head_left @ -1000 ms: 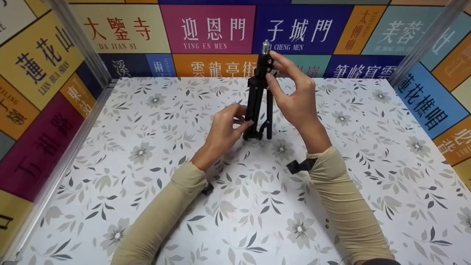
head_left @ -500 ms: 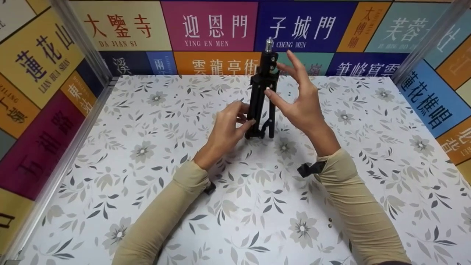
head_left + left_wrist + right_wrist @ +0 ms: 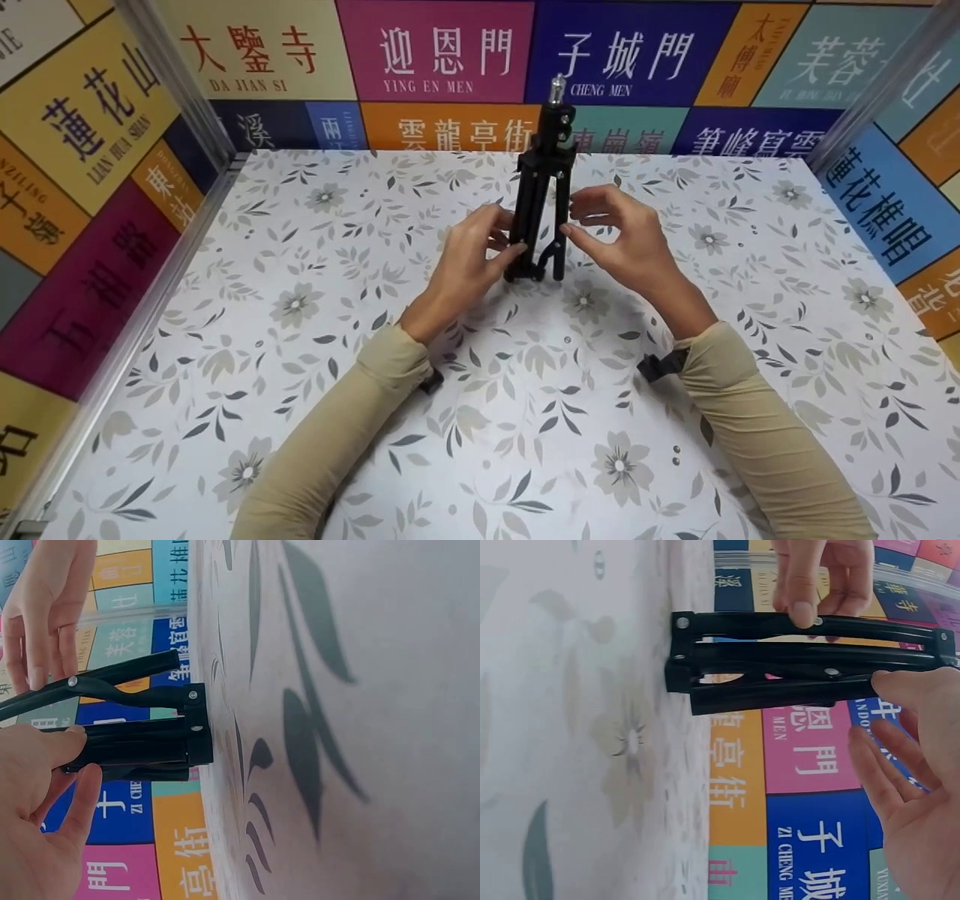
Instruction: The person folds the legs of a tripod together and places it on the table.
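Note:
A black folded light stand (image 3: 546,161) with a silver spigot on top stands upright on the table, its legs drawn in close to the centre tube. Low on its left side, my left hand (image 3: 472,247) pinches a leg between thumb and fingers; the left wrist view shows that thumb (image 3: 66,746) against the black tube. On the other side, my right hand (image 3: 634,236) has its thumb tip touching the right leg (image 3: 562,206). In the right wrist view its fingers (image 3: 889,772) are extended and apart from the leg.
A white table (image 3: 360,450) with a grey floral print lies under the stand. Colourful panels with Chinese characters (image 3: 446,56) rise behind and on both sides. Black wrist straps (image 3: 660,367) sit at both sleeve cuffs.
My right hand has come down from the top of the light stand to its right leg. The left hand keeps its pinch low on the stand. The view has shifted slightly.

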A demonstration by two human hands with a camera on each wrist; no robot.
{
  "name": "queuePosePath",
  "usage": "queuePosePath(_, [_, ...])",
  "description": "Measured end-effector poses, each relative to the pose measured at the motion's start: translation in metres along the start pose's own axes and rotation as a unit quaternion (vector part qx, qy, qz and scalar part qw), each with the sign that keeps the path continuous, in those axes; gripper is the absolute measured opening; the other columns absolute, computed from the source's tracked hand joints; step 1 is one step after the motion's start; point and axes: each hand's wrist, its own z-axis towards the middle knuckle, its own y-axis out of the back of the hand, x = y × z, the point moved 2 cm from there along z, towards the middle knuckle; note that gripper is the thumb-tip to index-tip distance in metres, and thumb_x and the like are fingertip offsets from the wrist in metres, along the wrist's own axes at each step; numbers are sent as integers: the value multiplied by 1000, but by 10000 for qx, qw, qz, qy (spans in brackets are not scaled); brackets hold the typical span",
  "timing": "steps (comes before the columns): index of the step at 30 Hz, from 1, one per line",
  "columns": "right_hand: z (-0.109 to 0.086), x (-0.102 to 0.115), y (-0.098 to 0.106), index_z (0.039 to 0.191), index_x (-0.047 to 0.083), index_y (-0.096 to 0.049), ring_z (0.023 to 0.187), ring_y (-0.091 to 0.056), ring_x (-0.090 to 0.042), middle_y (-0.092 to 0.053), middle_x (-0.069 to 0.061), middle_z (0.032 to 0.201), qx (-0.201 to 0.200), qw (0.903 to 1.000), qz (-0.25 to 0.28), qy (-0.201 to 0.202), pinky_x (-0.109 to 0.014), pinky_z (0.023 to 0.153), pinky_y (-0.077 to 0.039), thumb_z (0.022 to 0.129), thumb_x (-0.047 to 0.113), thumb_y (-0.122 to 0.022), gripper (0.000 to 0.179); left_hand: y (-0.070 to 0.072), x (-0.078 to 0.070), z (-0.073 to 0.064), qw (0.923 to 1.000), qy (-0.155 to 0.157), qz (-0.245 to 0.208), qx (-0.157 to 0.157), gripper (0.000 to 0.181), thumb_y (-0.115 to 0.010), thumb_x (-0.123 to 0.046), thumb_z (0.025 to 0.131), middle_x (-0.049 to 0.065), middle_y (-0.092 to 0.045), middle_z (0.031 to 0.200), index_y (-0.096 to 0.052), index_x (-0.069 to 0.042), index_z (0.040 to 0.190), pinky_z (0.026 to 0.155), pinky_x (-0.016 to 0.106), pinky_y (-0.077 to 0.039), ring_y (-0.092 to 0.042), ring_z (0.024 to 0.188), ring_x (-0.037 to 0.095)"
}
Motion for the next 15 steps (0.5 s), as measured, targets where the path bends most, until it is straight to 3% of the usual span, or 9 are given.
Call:
queuePosePath(4, [-1,-1,-6,127,3,-72,104,-78,-23,-80,-10,111,94,9998,154,31,-23,90,-66,97,11,-82,32,0,2,-1,10000,-16,-70,-24,23,-81,-2,96,13,-76,115,-67,1,115,86,19,-66,-77,103,21])
queuePosePath(15, [-5,-4,-14,131,6,-72,108,-77,-23,-79,-10,116,31,9992,378,-124,-19,88,-66,100,10,-79,32,1,3,-2,9999,-52,120,28,19,-81,-8,98,8,-76,112,-70,-4,113,85,19,-66,-74,97,16])
